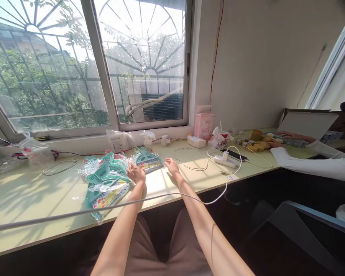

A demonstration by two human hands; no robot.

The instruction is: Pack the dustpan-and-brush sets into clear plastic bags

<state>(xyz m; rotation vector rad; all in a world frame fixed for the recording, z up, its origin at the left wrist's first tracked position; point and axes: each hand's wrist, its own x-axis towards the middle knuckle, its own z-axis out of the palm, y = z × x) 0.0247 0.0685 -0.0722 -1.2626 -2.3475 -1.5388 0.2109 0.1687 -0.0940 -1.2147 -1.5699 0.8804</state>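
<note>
A teal, fan-shaped pack in clear plastic (148,159), which looks like a small dustpan set, lies flat on the table between my hands. My left hand (136,173) rests at its left edge, fingers loosely bent and apart, beside a pile of similar teal packs (107,184). Those packs overlap and have colourful printed cards inside shiny wrapping. Just off the single pack's right edge is my right hand (171,168), its fingers slightly curled and apart, holding nothing. My left palm's underside is hidden.
A grey cable (103,210) crosses in front of my forearms towards a white power strip (225,161). Along the window lie plastic bags (36,149) and a pink box (204,125). At the right, another person's sleeve (307,163) reaches over brownish-yellow items (254,144).
</note>
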